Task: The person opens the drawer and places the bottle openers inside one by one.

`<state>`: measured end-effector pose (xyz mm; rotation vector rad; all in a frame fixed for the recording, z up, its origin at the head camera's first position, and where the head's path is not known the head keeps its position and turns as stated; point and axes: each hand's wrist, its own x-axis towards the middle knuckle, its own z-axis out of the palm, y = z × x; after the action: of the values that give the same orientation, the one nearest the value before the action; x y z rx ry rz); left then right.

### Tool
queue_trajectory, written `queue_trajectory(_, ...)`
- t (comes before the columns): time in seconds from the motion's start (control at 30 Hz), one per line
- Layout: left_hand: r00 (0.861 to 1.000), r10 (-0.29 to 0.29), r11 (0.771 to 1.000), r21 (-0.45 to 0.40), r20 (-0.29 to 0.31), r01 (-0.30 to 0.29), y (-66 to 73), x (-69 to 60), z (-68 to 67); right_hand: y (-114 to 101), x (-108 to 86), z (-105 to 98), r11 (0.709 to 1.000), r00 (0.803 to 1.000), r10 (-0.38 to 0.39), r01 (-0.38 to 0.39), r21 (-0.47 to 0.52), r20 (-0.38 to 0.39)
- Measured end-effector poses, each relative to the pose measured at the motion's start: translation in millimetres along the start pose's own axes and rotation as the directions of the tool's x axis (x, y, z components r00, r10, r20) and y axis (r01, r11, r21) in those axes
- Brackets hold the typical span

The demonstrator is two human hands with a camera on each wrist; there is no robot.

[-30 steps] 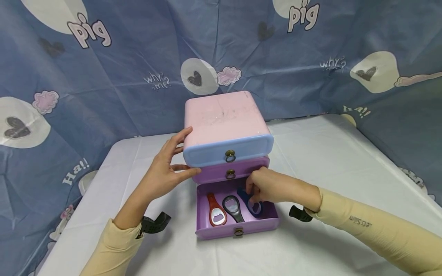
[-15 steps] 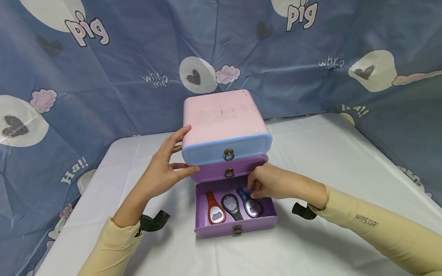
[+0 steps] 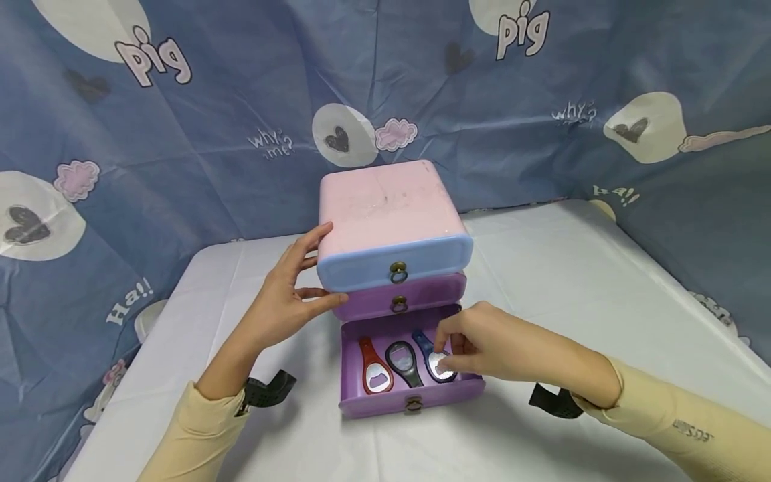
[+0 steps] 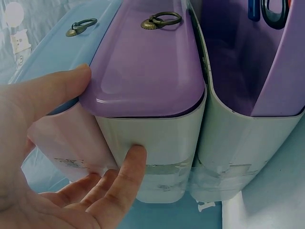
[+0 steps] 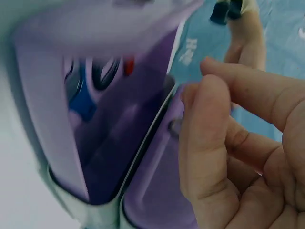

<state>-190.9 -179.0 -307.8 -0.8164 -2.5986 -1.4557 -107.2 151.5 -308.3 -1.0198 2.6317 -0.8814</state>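
Observation:
Three bottle openers lie side by side in the pulled-out purple bottom drawer (image 3: 367,406): a red one (image 3: 369,355) on the left, a black one (image 3: 402,359) in the middle, a blue one (image 3: 425,344) on the right. Above the blue opener hovers my right hand (image 3: 482,341), fingers loosely bent, nothing held; the right wrist view shows its fingertips apart from everything. My left hand (image 3: 278,304) rests against the left side of the stacked cabinet (image 3: 385,204). In the left wrist view its thumb touches the drawer fronts and its fingers touch the cabinet's side wall.
The light blue top drawer (image 3: 355,269) and purple middle drawer (image 3: 364,304) are closed, each with a ring pull. A white cloth (image 3: 536,261) covers the table. Behind it hangs a printed blue curtain (image 3: 241,100).
My right hand has let go of the blue bottle opener and drawn back a little to the right and toward me. The left hand stays in place on the cabinet.

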Motion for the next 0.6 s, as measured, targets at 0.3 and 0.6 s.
queue_trajectory(0.3, 1.0, -0.008, 1.0, 0.0, 0.0, 0.008, -0.7, -0.8, 0.3, -16, -21.2, 34, 0.998, 0.993, -0.059, 0.06, -0.008, 0.101)
queue_trajectory(0.6, 1.0, -0.012, 1.0, 0.004, -0.002, 0.012, -0.3, -0.7, -0.3, -8, -21.6, 65, 0.998, 0.985, -0.018, 0.029, -0.06, 0.173)
